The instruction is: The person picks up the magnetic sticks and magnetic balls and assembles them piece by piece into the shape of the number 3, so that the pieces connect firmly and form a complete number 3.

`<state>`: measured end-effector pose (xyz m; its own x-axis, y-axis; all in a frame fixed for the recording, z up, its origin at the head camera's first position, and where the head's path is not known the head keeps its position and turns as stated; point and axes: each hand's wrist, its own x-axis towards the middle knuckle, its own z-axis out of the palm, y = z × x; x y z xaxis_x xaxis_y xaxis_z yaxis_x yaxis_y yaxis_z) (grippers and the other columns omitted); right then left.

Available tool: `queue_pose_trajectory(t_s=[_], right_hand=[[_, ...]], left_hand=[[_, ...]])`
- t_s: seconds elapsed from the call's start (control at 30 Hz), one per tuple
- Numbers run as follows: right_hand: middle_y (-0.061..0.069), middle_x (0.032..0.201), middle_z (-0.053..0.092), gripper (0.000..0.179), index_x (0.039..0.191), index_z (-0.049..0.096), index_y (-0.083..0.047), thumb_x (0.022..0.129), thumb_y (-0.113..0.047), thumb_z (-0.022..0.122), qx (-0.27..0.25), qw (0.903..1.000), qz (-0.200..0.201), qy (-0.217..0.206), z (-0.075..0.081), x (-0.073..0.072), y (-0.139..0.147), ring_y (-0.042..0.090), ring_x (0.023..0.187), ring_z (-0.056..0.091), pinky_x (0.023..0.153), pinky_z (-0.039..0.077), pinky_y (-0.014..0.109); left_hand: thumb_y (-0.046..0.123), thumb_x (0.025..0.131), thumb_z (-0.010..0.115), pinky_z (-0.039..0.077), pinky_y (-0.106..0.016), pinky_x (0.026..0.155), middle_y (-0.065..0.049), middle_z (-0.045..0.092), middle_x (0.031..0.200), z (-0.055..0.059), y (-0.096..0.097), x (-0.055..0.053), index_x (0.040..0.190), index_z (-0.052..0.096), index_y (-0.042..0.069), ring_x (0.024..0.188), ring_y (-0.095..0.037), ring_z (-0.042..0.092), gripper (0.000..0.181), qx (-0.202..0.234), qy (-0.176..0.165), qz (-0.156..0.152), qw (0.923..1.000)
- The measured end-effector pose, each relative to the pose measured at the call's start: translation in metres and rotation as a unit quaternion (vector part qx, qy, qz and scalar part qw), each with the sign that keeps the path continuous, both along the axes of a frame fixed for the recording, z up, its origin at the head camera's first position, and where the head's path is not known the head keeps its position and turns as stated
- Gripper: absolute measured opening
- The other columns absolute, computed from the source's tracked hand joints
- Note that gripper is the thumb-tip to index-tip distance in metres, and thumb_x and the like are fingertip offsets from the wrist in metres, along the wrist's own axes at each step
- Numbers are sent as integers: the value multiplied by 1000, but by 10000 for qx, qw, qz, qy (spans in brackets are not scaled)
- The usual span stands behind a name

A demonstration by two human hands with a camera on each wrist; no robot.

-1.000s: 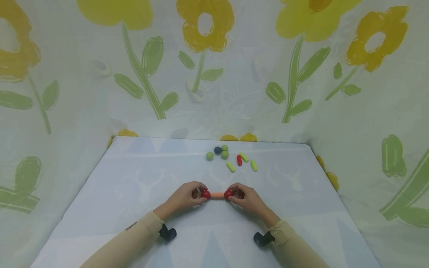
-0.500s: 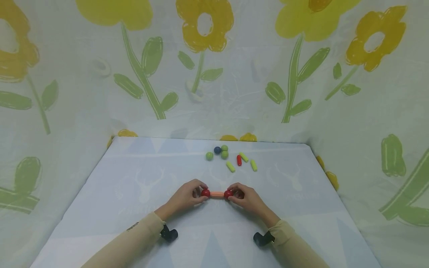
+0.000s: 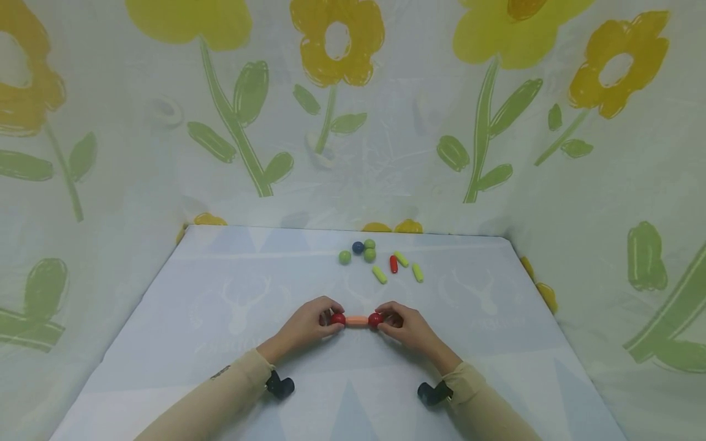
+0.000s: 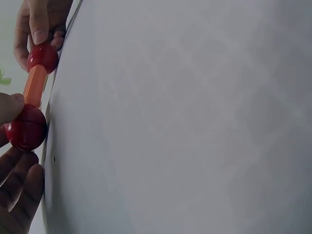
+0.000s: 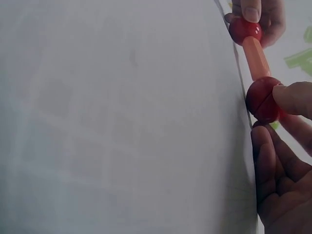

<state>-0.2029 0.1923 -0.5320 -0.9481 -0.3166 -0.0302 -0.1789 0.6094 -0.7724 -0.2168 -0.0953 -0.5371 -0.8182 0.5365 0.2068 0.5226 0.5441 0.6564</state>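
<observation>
Between my two hands lies a toy piece made of an orange stick (image 3: 356, 321) with a red ball at either end. My left hand (image 3: 306, 323) pinches the left red ball (image 4: 27, 129) between thumb and fingers. At the other end, my right hand (image 3: 407, 326) pinches the right red ball (image 5: 263, 100) in the same way. Both balls touch the ends of the stick in the wrist views, and each shows a seam line on the side nearest its camera. The fingertips behind the balls are partly hidden.
Beyond the hands on the white patterned table (image 3: 220, 367) lie three green balls (image 3: 344, 257) and a dark blue ball (image 3: 358, 247). To their right are a red stick (image 3: 394, 264) and three yellow-green sticks (image 3: 379, 274). Flower-printed cloth (image 3: 375, 171) hangs at the back and sides.
Both hands keep their pinch on the red balls. The left forearm has shifted very slightly to the right; the loose balls and sticks stay where they were.
</observation>
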Motion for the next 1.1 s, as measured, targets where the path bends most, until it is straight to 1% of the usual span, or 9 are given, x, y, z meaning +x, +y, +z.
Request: queue_pose_trajectory(t_s=[0.13, 0.2, 0.3, 0.37, 0.57, 0.7, 0.87, 1.0, 1.1], right_hand=[[-4, 102, 66, 28, 119, 68, -15, 92, -17, 76, -5, 10000, -12, -3, -2, -1, 0, 14, 85, 57, 74, 50, 23], [-4, 103, 67, 29, 119, 68, -15, 92, -18, 77, -15, 10000, 3, -2, -2, -1, 1, 14, 85, 58, 74, 50, 23], [-5, 104, 67, 29, 119, 69, -15, 92, -18, 77, -43, 10000, 13, 12, -2, -1, 1, 14, 86, 58, 74, 51, 22], [-5, 104, 68, 29, 119, 69, -15, 91, -18, 77, -72, 9999, 60, 50, -2, -1, 2, 14, 85, 58, 75, 51, 23], [-4, 105, 69, 31, 121, 68, -14, 91, -17, 77, -116, 9995, 187, 214, -3, -1, 2, 12, 84, 60, 74, 52, 24], [-3, 104, 69, 33, 122, 67, -12, 92, -17, 77, -140, 9994, 185, 238, -3, 0, 2, 13, 83, 60, 72, 51, 23], [-2, 103, 69, 36, 125, 64, -11, 92, -17, 77, -231, 9992, 200, 270, -4, -1, 3, 13, 83, 61, 70, 51, 23], [1, 104, 70, 38, 127, 62, -11, 91, -15, 77, -336, 9987, 236, 305, -5, -1, 4, 12, 81, 62, 69, 51, 24], [2, 105, 71, 38, 126, 62, -11, 92, -14, 77, -402, 9984, 259, 315, -5, -1, 4, 11, 81, 63, 69, 51, 24]], left_hand=[[23, 89, 80, 52, -28, 76, 4, 65, 102, 1, 3, 1, 114, 69, 11, 86, -10, 60, 30, -38, 239, 9, 9997], [23, 89, 80, 52, -30, 80, 2, 66, 105, 2, 6, 1, 114, 70, 11, 90, -11, 60, 30, -91, 282, 47, 9995], [23, 88, 80, 52, -33, 85, 1, 67, 107, 3, 13, 1, 115, 70, 11, 94, -12, 59, 31, -146, 223, 100, 9996], [23, 88, 80, 52, -34, 86, 0, 67, 109, 3, 18, 1, 116, 70, 11, 96, -13, 58, 32, -167, 205, 118, 9996], [24, 87, 81, 53, -34, 89, 0, 70, 115, 1, 33, 1, 121, 72, 13, 101, -15, 62, 36, -205, 530, 198, 9982], [23, 87, 82, 52, -36, 91, -1, 70, 116, 2, 43, 1, 121, 72, 14, 102, -17, 63, 37, -135, 681, 162, 9975], [27, 89, 80, 52, -34, 92, 1, 71, 118, 3, 52, 1, 121, 72, 15, 103, -16, 65, 35, -140, 581, 134, 9981], [28, 90, 80, 53, -32, 88, 2, 72, 117, 2, 59, -1, 120, 73, 15, 100, -13, 65, 33, -160, 531, 171, 9983], [27, 89, 81, 52, -30, 85, 4, 73, 113, 0, 63, -2, 116, 75, 16, 96, -10, 65, 30, -122, 553, 196, 9982]])
